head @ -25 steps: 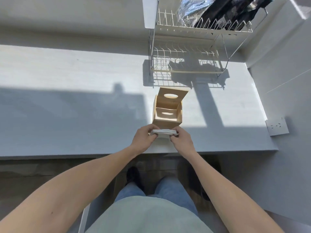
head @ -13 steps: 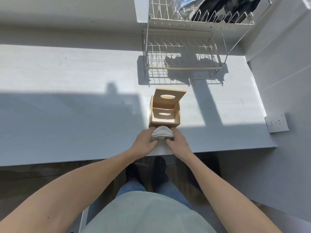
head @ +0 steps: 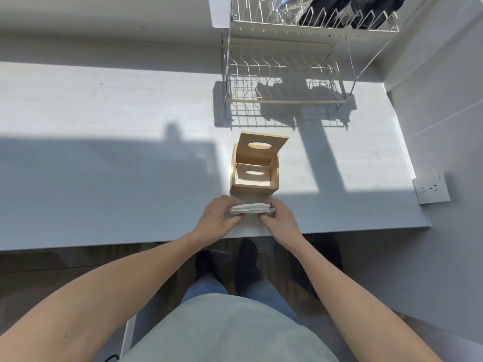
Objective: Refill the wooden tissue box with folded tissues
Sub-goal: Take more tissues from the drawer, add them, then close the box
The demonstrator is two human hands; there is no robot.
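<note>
No readable text, labels or numbers anywhere.

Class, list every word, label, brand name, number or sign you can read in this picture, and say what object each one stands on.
None: no readable text shows anywhere.
Wooden tissue box: plain wood, no label.
Tissue stack: plain white, no print.
Wall socket: only plug slots, no lettering legible.
Foil bag on the dish rack: any print is too blurred to read.
</note>
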